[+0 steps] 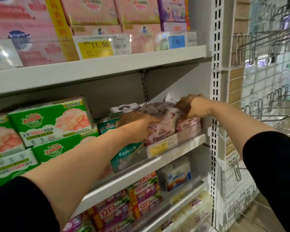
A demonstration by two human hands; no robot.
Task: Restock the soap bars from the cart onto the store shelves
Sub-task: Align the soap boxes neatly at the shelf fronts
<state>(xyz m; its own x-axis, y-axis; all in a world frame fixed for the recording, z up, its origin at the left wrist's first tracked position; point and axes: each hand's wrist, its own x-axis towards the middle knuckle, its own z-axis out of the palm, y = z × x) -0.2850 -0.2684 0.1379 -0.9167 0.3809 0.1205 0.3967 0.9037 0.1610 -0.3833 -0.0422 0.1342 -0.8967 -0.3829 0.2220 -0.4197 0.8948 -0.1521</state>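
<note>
Reaching into the middle shelf [157,163], both hands were on the pink "Flowers soap" packs [161,131] at the shelf's right end, roughly 1 o'clock in view. Left hand [137,122] lay over the top of the left pack, thumb curled down its front face. Right hand [192,106] gripped the top edge of the right pack, fingers curled. Packs sat just behind a yellow 11.90 price tag [159,147]. Green soap boxes [52,119] stacked at 9 o'clock, a teal "Fashio" box [126,158] just beside the packs.

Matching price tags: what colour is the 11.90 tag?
Yellow, on the 11.90 tag in the head view.
</note>
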